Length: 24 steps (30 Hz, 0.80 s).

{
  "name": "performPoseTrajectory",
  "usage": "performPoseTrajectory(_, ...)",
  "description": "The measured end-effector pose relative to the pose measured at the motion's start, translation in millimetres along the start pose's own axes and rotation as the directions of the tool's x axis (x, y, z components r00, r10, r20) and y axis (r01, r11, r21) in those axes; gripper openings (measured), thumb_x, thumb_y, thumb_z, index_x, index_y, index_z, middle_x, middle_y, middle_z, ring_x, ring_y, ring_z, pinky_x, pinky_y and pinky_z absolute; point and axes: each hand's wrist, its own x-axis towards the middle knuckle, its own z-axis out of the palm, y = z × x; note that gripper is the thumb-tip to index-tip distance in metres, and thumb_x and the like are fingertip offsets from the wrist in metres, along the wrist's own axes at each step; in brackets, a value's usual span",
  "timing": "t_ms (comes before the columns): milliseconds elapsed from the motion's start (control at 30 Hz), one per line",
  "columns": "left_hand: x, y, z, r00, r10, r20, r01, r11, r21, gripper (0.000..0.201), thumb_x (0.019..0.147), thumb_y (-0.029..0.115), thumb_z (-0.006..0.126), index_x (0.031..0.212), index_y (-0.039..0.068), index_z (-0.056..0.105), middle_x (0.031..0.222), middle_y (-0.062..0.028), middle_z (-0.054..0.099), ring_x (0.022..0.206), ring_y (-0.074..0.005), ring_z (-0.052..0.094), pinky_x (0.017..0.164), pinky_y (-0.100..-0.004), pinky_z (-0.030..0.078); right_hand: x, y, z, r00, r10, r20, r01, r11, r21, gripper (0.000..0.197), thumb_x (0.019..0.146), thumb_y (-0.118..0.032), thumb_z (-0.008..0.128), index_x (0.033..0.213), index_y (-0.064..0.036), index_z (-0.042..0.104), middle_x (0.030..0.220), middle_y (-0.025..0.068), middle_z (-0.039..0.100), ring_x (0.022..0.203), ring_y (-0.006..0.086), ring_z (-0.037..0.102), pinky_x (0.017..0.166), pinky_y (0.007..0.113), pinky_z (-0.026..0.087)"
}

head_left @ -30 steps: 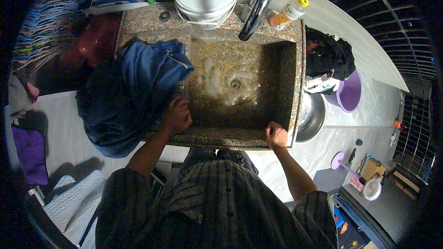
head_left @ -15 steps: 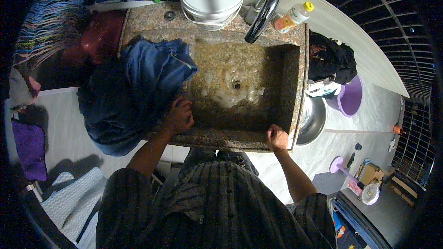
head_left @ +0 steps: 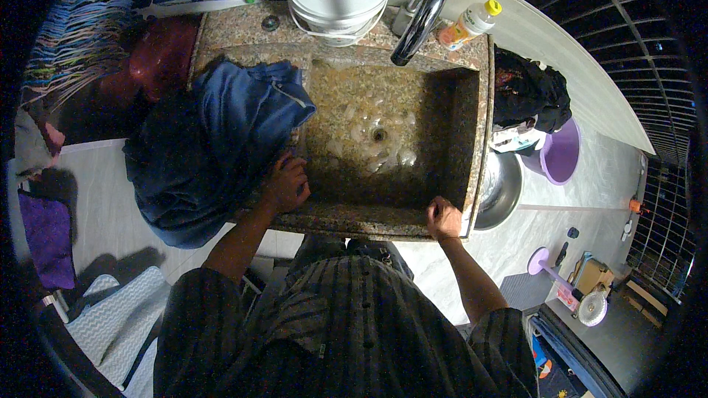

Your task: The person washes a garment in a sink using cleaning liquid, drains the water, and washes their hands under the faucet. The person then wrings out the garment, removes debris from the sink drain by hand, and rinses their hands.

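In front of me a brown speckled stone sink (head_left: 472,133) holds shallow water with patches of foam around the drain (head_left: 379,135). A heap of wet-looking dark blue cloth (head_left: 199,147), apparently clothing, lies on the ledge left of the basin and hangs over its front. Against this heap my left hand (head_left: 286,184) rests on the ledge, fingers curled in, with nothing visible in them. My right hand (head_left: 444,219) leans on the front right rim in a loose fist, and no object shows in it. Above the back of the basin arches a black tap (head_left: 428,11).
Behind the basin stand a lidded white bucket (head_left: 339,0) and a bottle with a yellow cap (head_left: 470,26). To the right are a metal basin (head_left: 500,191), a purple bucket (head_left: 558,153) and black cloth (head_left: 527,92). Many hangers (head_left: 85,29) hang at far left.
The foam in the basin has shrunk and broken into smaller patches around the drain. Both hands and the blue cloth have stayed in place.
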Motion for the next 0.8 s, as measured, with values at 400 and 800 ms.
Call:
performPoseTrajectory(400, -3, -6, 7, 0.997, 0.001, 0.073, -0.003, 0.999, 0.032, 0.016, 0.080, 0.021, 0.063, 0.077, 0.006, 0.067, 0.109, -0.0155, 0.068, 0.127, -0.0284, 0.053, 0.120, -0.0544, 0.024, 0, 6, 5, 0.999, -0.030, -0.011, 0.030, 0.999, -0.025, 0.015, 0.089, -0.020, 0.059, 0.089, -0.0075, 0.066, 0.087, 0.0186, 0.070, 0.080, 0.0405, 0.068, 0.071, 0.049, 0.054)
performPoseTrajectory(800, -1, -1, 2, 0.999, -0.003, 0.033, 0.002, 0.999, 0.035, 0.018, 0.082, 0.020, 0.061, 0.079, 0.004, 0.068, 0.108, -0.0151, 0.068, 0.126, -0.0293, 0.053, 0.119, -0.0554, 0.025, 0, 3, 2, 0.997, -0.048, -0.055, 0.049, 0.999, 0.018, 0.016, 0.090, -0.022, 0.057, 0.088, -0.0079, 0.065, 0.086, 0.0176, 0.069, 0.081, 0.0399, 0.067, 0.071, 0.048, 0.053)
